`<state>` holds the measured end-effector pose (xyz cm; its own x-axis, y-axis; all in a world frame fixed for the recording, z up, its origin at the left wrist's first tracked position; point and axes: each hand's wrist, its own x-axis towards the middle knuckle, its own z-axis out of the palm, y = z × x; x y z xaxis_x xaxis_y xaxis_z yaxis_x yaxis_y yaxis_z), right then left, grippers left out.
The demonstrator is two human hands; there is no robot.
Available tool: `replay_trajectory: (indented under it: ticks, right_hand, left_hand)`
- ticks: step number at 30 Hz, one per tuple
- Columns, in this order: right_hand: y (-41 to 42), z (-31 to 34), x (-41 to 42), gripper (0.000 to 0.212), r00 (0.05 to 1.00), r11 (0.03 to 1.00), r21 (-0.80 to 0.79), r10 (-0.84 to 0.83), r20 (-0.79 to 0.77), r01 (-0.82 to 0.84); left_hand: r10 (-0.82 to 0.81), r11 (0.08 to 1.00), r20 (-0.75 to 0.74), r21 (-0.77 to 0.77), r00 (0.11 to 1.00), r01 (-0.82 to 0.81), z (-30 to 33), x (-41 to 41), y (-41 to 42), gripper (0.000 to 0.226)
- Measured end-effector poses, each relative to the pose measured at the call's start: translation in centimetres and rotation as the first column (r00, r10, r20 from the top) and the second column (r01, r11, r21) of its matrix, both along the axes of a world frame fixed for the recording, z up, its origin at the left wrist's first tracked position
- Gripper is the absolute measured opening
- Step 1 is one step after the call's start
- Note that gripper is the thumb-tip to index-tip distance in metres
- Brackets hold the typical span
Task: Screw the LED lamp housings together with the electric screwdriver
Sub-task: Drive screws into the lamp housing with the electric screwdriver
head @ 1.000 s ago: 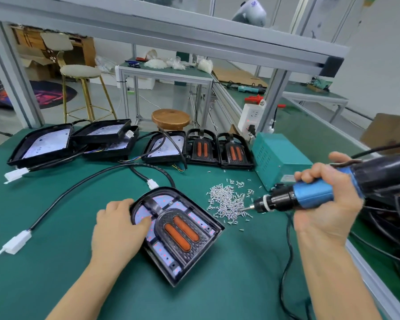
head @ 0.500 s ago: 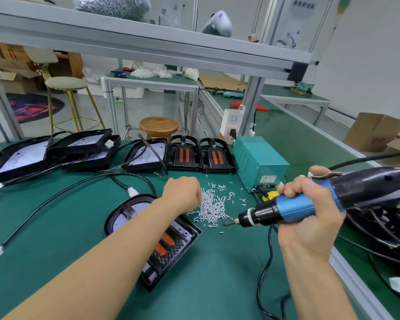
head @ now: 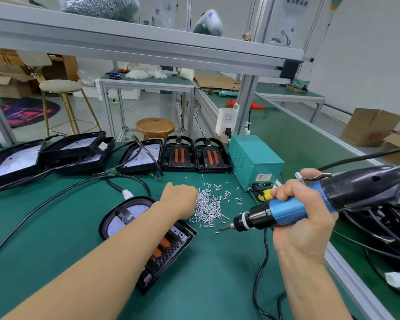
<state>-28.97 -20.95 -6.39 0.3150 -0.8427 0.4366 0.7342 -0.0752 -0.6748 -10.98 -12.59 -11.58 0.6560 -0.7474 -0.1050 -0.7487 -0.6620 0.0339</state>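
Observation:
A black LED lamp housing with orange inserts lies flat on the green mat, partly hidden under my left forearm. My left hand reaches over it to the near edge of a heap of small silver screws; its fingertips are hidden behind its back. My right hand grips the blue body of the electric screwdriver, held almost level above the mat. The bit points left, just right of the screw heap and apart from the housing.
Two closed housings and several open ones line the bench's far side, with black cables and white plugs across the mat. A teal power box stands right of the screws. The bench's aluminium edge rail runs along the right.
My left hand left the lamp housing and moved right to the screw heap. The screwdriver stayed near the heap in my right hand, and the camera tilted up and to the right.

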Motion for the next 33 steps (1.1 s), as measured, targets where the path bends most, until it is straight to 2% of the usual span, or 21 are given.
replay_trajectory:
  ticks: [2,5,8,11,14,19,22,33]
  right_hand:
    - [0.1,0.2,0.0,0.025,1.000,1.000,-0.009,0.005,0.003,-0.004]
    - [0.1,0.5,0.0,0.025,1.000,1.000,-0.012,0.000,0.004,0.000]
    - [0.2,0.9,0.1,0.024,1.000,1.000,0.003,0.005,0.008,-0.005]
    - [0.7,1.3,0.4,0.023,0.999,0.999,0.028,0.038,0.025,-0.038]
    - [1.4,2.0,0.9,0.021,0.991,0.990,0.083,0.109,0.076,-0.115]
    - [3.5,3.3,2.3,0.019,0.959,0.955,0.152,0.228,0.167,-0.254]
    - [4.8,3.9,3.0,0.017,0.940,0.937,0.158,0.281,0.192,-0.312]
    - [7.3,5.0,4.0,0.016,0.920,0.922,0.119,0.344,0.189,-0.369]
  left_hand:
    - [0.014,0.998,-0.056,-0.061,0.998,-0.017,0.3,0.1,0.2,0.018]
    - [0.022,0.949,-0.230,-0.300,0.973,-0.092,1.2,0.4,1.0,0.016]
    - [0.000,0.802,-0.381,-0.552,0.924,-0.228,2.2,0.7,2.7,0.009]
    - [-0.080,0.608,-0.547,-0.690,0.834,-0.394,2.7,0.5,5.0,0.010]
    - [-0.236,0.454,-0.681,-0.708,0.694,-0.541,2.7,-0.5,7.6,0.021]
    - [-0.425,0.329,-0.751,-0.648,0.505,-0.687,2.1,-3.7,11.5,0.016]
    - [-0.497,0.268,-0.755,-0.602,0.427,-0.752,2.0,-4.9,12.9,0.014]
    - [-0.526,0.238,-0.726,-0.625,0.442,-0.743,1.7,-6.5,14.3,0.011]
